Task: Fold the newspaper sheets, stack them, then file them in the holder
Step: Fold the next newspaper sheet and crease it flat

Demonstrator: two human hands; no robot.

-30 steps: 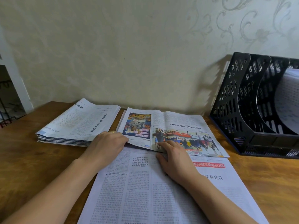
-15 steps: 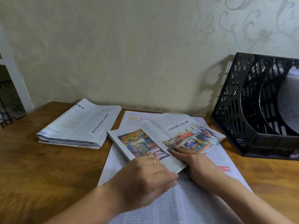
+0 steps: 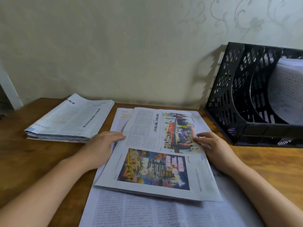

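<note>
A folded newspaper [image 3: 157,154] lay flat in the middle of the wooden table [image 3: 32,161], on top of an unfolded newspaper sheet [image 3: 147,212] that spread under it toward the near edge and showed again beyond its far left corner. Two colour photographs faced up on the folded paper, one near the far right, the other on the near half.

The left hand [image 3: 100,145] rested at the folded newspaper's left edge, fingers fairly straight and pointing right, their tips touching or just under the paper's margin; which of the two could not be made out. The right hand [image 3: 211,145] lay at the right edge, fingers loosely bent and spread, fingertips on the margin beside the far photograph. Neither hand plainly gripped the paper.

To the left, well apart from the hands' work, a stack of folded newspapers [image 3: 70,118] sat squared on the table, near the wall. At the far right stood a black perforated file holder [image 3: 229,95] with several upright slots; pale paper [image 3: 285,89] curved inside one of the right-hand slots, though its print was too blurred to read. The holder's near corner was close to the folded newspaper but not touching it. Pale patterned wallpaper [image 3: 131,46] ran behind everything.
</note>
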